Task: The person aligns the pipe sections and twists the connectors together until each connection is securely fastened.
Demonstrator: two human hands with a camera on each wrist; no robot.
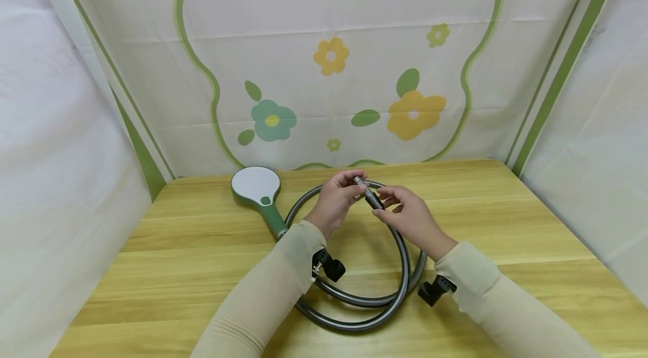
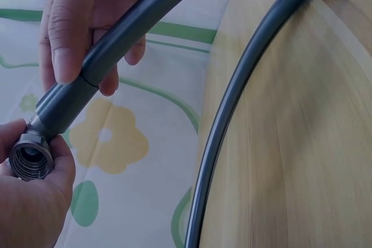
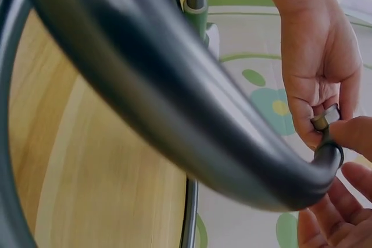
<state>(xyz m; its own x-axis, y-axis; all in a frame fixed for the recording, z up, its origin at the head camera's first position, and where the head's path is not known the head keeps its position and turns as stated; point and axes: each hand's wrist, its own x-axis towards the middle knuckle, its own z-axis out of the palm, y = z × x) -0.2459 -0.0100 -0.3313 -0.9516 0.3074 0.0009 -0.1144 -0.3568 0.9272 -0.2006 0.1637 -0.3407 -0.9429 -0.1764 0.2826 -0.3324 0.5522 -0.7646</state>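
Observation:
A dark grey shower hose [image 1: 405, 256] lies looped on the table, its free end raised between both hands. My left hand [image 1: 334, 200] pinches the metal nut [image 2: 32, 156] at that end, and its threaded opening faces the left wrist camera. Just behind the nut, my right hand [image 1: 412, 223] holds the hose's sleeve [image 2: 64, 105] between thumb and fingers. A green shower head [image 1: 255, 184] with a white round face rests on the table left of the hands, its handle joined to the hose's other end. In the right wrist view, a near stretch of hose partly covers the scene.
The wooden table [image 1: 506, 223] runs back to a hanging cloth [image 1: 304, 9] printed with flowers, and white cloth also hangs at both sides. Small black wrist mounts [image 1: 331, 267] hang below the forearms. The hose coils lie beneath the hands and forearms.

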